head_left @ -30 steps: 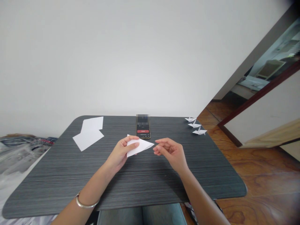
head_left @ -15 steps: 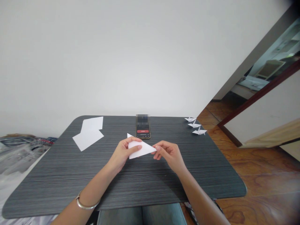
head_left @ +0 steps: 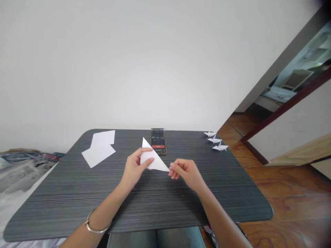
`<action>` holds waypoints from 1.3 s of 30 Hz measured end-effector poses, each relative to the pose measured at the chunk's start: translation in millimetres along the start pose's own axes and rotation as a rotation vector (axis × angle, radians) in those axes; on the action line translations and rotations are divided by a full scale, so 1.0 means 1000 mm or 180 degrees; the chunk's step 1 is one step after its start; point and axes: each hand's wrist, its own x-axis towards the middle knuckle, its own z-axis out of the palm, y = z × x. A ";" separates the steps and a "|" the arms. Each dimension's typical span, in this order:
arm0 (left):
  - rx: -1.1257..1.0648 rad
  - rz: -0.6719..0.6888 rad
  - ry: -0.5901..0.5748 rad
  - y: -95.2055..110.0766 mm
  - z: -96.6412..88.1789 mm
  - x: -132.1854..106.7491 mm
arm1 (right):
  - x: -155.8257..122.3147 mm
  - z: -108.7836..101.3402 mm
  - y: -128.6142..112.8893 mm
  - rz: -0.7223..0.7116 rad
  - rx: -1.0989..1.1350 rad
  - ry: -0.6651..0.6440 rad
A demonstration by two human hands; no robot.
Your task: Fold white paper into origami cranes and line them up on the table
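Observation:
A white sheet of paper folded into a triangle (head_left: 155,162) is held above the dark table, with one point up and another to the right. My left hand (head_left: 137,163) pinches its left side, thumb on the near face and fingers behind. At the right tip, my right hand (head_left: 184,172) has its thumb and fingertips closed together at the paper's point. Just beyond the paper lies a phone (head_left: 161,151) with a lit screen, its lower left partly covered by the folded sheet.
Two overlapping white paper sheets (head_left: 99,155) lie at the table's left. Three folded paper cranes (head_left: 219,147) stand in a row near the right back edge. The dark striped table (head_left: 155,203) meets a white wall behind; plastic-wrapped items (head_left: 18,175) sit to the left.
The folded paper has turned clockwise, so its upper corner points higher and its right tip sits slightly lower. My left hand has shifted slightly left; both hands stay at the paper.

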 end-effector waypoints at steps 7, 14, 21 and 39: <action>0.0286 -0.0218 -0.1635 0.005 0.008 -0.011 | 0.008 -0.005 0.007 0.0056 0.0177 0.0226; 0.1016 -0.0007 -0.2282 0.007 0.006 -0.013 | 0.007 -0.007 0.012 0.0390 0.0307 -0.0423; 0.1981 0.0905 -0.1429 0.001 -0.001 -0.002 | -0.002 -0.014 0.015 0.0882 0.0204 -0.0252; 0.4467 0.1761 -0.1468 -0.035 0.037 -0.115 | -0.055 -0.013 0.050 0.1150 0.0217 0.0515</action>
